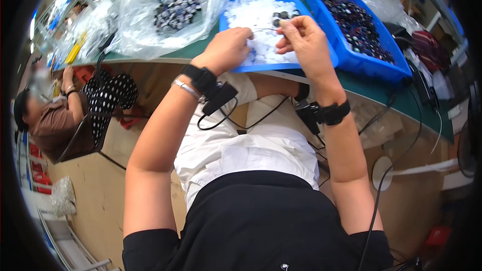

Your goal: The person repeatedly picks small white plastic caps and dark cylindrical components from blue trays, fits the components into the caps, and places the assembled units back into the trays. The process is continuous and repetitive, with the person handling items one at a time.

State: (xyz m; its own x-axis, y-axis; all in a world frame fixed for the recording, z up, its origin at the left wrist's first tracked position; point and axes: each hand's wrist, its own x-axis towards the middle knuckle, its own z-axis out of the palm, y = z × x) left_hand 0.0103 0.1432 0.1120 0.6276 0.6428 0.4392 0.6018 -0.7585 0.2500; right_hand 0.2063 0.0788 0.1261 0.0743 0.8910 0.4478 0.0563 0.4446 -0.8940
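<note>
Above a blue tray (331,56) full of small white pieces (251,14), both my hands are raised close together. My left hand (227,49) is closed, with its fingertips at one end of a thin dark strand (266,29). Thumb and forefinger of my right hand (307,42) pinch together at the strand's other end; its remaining fingers are curled. Just beyond the right fingertips are several dark round pieces (285,15) over the white ones. Whether they hang on the strand or lie in the tray, I cannot tell.
A deeper blue bin (371,73) of dark shiny pieces stands to the right. Clear plastic with dark and pale pieces (178,11) lies left on the green table (175,54), near a yellow-handled tool (75,49). Black cables (419,105) hang right. Another person (60,115) sits left.
</note>
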